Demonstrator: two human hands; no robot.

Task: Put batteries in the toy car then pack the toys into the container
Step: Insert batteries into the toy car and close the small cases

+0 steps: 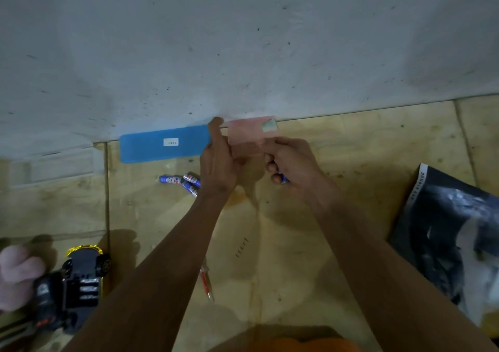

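Far left, bottom: pink plush (16,276) at the frame edge, touching a dark toy (51,300) that lies against the toy car (83,276). The car is upside down, yellow body edge showing at its far end, black underside and wheels up. It sits on the tiled floor (351,141), well apart from both hands.

Centre left, by the wall (243,41): blue flat lid (162,143) with a small white label, lying at the foot of the wall. Just in front of it three blue batteries (183,181) lie loose on the floor, touching one another, beside the left wrist.

Lower centre: a red screwdriver (206,281) on the floor, partly hidden by the left forearm.

Centre: left hand (218,162) raised, thumb and fingers pinching the left edge of a translucent pink piece (248,135); its right end covers part of the lid. Right hand (291,162) pinches the right edge of the same pink piece, and its lower fingers curl round a blue battery (283,180), only the tip showing. The pink piece is held off the floor between the two hands; what it is exactly cannot be told. It bears a small pale patch at its top right corner.

Right: dark printed box (445,230), tilted, partly cut by the frame, with something pale lying over its near part
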